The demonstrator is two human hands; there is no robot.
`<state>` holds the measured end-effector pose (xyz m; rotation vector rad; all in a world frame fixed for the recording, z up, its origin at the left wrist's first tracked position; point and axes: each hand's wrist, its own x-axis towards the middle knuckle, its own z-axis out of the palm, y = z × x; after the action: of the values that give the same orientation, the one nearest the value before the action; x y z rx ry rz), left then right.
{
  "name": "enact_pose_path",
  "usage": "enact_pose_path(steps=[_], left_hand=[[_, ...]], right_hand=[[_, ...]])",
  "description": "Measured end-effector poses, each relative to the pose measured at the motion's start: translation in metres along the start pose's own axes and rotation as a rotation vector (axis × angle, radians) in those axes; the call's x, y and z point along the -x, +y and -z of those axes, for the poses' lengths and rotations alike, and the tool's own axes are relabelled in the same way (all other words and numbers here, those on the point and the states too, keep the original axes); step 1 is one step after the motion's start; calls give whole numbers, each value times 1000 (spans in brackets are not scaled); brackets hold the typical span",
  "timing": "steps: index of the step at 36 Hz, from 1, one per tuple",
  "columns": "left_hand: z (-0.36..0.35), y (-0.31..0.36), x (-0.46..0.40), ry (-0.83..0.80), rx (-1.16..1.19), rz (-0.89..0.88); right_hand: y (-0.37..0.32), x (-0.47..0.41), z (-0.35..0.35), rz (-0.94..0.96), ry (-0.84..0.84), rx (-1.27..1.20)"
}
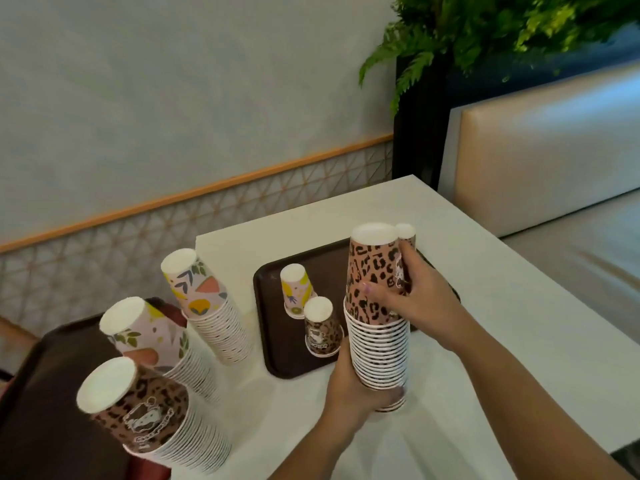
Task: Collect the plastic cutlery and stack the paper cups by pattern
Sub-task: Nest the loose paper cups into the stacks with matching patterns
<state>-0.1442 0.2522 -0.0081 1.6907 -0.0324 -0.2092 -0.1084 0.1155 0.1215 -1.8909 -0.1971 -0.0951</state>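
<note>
While a tall stack of leopard-print cups (379, 341) stands upside down on the white table (485, 306), a person steadies it with both hands. The left hand (349, 393) is wrapped around the lower rims of the stack, near its base; the right hand (420, 299) closes on the top leopard-print cup (372, 275), thumb across its front, and seems also to pinch a second, narrower cup (406, 251) just behind it.

Just left of the stack, a dark brown tray (277, 341) holds two single inverted cups: a yellow floral cup (296, 291) farther back and a small leopard cup (321, 327) nearer.

At the table's left edge three more inverted stacks stand in a row: a floral stack (207, 303) farthest, a second floral stack (156, 341) in the middle, and a leopard stack (149, 417) nearest the camera.

A fern (485, 32) and a cream upholstered bench (547, 147) fill the far right. No cutlery can be made out.
</note>
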Motion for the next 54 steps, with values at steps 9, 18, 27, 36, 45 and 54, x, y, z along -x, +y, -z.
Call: enact_pose_path(steps=[9, 18, 27, 36, 45, 54], left_hand=[[-60, 17, -32, 63, 20, -3], [-98, 23, -55, 195, -3, -14], [-100, 25, -66, 273, 52, -6], [-83, 17, -73, 263, -27, -13], [-71, 8, -74, 222, -10, 21], [-67, 6, -79, 198, -18, 43]], right_hand=[[24, -32, 60, 9, -106, 53], [39, -62, 95, 49, -163, 38], [42, -81, 95, 59, -181, 3], [31, -121, 104, 62, 60, -526], [92, -181, 96, 47, 299, -176], [159, -190, 74, -58, 183, 112]])
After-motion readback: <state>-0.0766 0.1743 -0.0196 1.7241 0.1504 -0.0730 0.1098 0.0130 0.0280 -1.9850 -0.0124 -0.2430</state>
